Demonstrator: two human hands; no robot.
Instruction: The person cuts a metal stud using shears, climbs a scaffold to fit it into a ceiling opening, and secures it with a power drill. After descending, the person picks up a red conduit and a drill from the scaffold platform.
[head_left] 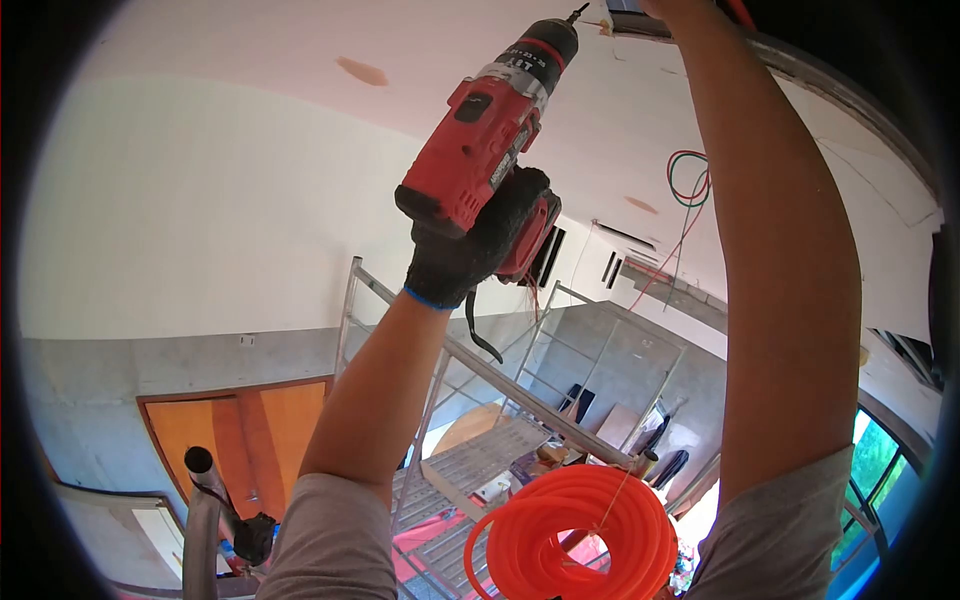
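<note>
below me a coil of orange conduit (575,535) lies by the scaffold frame (500,380). an orange wooden door (240,430) sits in the grey wall (90,400). red and green wires (688,180) hang overhead; a window (875,460) shows far right.

red cordless drill (490,140), held overhead, pointing upward

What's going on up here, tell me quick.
A person is working overhead. The gloved left hand grips a red drill, fingers closed round the handle, with the bit pointed up at the ceiling. The right arm reaches up beside it, and its hand is cut off at the top edge. An orange coil and a scaffold lie below.
</note>
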